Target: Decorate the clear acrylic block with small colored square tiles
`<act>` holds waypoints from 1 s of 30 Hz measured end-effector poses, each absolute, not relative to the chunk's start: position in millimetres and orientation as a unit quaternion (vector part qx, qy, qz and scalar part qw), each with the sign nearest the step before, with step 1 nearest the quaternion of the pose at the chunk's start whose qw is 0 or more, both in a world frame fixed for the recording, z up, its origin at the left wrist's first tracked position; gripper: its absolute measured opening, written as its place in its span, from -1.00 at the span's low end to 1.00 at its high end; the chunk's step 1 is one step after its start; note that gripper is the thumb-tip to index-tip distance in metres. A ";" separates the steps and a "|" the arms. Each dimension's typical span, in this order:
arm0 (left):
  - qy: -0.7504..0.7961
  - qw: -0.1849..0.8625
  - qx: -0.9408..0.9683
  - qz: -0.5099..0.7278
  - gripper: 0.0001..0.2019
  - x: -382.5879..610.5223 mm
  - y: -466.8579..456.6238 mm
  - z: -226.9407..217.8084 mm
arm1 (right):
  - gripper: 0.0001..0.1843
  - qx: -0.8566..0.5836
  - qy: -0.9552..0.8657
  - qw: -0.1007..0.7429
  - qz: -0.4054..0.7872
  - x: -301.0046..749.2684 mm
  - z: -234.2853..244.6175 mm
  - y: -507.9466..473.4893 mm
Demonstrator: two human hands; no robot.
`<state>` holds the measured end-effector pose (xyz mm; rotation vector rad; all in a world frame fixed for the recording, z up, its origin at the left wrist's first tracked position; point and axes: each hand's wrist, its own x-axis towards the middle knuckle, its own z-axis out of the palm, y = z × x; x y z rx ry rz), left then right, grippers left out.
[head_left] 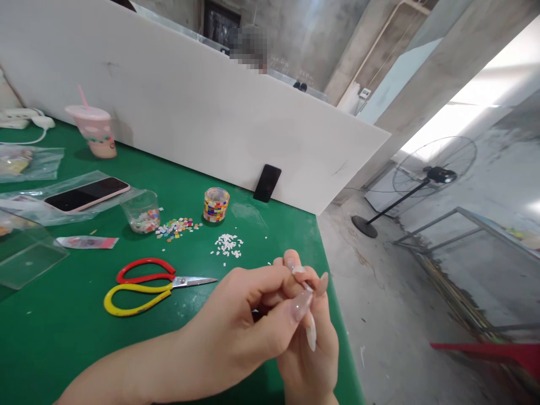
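My left hand [244, 326] and my right hand [314, 349] meet above the near right corner of the green table [63, 332]. Their fingertips, with long pale nails, are pinched together around something too small to make out. The left hand lies in front and hides most of the right. A small heap of white chips [228, 246] lies just beyond the hands. Red-and-yellow scissors [145, 284] lie to their left, blades pointing right.
Coloured chips [177, 226] lie beside a clear cup [141, 211] and a small mosaic-covered jar [216, 204]. A phone [86, 194] rests on plastic bags, another phone [267, 183] leans on the white partition [189, 107]. A pink drink cup [95, 130] stands far left. A floor fan [430, 174] stands right.
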<state>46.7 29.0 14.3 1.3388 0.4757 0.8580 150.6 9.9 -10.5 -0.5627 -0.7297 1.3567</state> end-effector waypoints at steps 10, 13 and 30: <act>0.216 0.680 0.598 0.365 -0.76 45.5 28.9 13.9 | -0.80 -0.263 -0.361 0.682 0.579 152.4 -9.1 10.7; 0.221 0.670 0.606 0.367 -0.76 45.7 29.8 13.7 | -0.79 -0.264 -0.365 0.678 0.581 152.5 -9.8 10.0; 0.199 0.684 0.599 0.365 -0.56 40.0 31.1 12.8 | -0.75 -0.297 -0.350 0.687 0.563 151.6 -6.5 11.8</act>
